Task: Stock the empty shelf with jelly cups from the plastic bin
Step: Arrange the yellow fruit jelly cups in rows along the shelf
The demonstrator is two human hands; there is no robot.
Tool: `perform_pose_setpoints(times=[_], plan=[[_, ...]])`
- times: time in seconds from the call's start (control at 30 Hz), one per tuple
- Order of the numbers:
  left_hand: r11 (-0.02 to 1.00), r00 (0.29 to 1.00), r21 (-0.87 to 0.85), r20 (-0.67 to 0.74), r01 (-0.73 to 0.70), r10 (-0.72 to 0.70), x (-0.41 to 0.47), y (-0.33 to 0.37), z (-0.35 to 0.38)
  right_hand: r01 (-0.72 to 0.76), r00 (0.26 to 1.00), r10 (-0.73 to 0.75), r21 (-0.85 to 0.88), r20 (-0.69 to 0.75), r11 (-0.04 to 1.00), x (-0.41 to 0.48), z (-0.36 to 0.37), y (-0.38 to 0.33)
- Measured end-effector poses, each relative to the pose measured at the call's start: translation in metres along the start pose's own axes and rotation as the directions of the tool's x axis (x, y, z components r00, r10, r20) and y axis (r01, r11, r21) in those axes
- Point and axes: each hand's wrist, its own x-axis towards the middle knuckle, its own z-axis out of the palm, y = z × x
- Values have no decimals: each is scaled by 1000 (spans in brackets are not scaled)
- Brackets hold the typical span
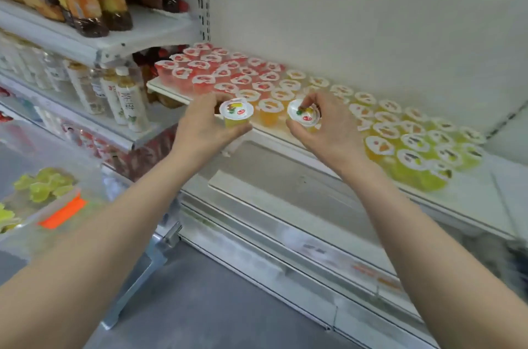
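— Holding 2 cups at the shelf's front lip, aren't we? How firm is our grip?

— Our left hand [204, 122] is curled around a yellow cup [236, 113], thumb under, fingers behind the lid. Our right hand [325, 124] pinches another cup [304, 115] by its rim, fingertips on the lid. Both are closed on their cups, neither set down yet.

— What could go wrong?

— We judge the front row [270, 108] is tight. Pushing a cup in at a tilt could nudge a neighbour over the edge, and the right pinch on a slick lid might slip.

— And the bin?

— Low on our left, the bin [61, 207] with an orange latch has a few green cups [43, 187] in it, so we reckon more trips remain.

— Further back?

— The shelf [274, 138] carries red cups [217, 68] at left, orange in the middle, yellow-green cups [423, 145] at right, reaching the back wall. Its right end looks bare.
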Motion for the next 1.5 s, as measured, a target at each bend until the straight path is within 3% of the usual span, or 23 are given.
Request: perform_pose_setpoints(times=[0.23, 0.53, 0.83, 1.17, 1.5], plan=[[992, 992, -74, 59, -103, 108, 15, 112, 97, -88, 993, 76, -136, -91, 987, -19, -132, 89], [975, 977, -152, 116, -160, 178, 2, 205, 192, -366, 931, 352, -246, -100, 898, -71, -242, 197], [974, 962, -47, 150, -223, 228, -14, 235, 229, -455, 867, 487, -233, 102, 859, -112, -227, 250], [954, 937, -28, 180, -299, 299, -29, 256, 235, -426, 887, 453, -220, 88, 878, -109, -219, 269], [849, 839, 94, 247, -519, 486, -45, 283, 269, -351, 907, 395, -258, 146, 900, -107, -227, 278]])
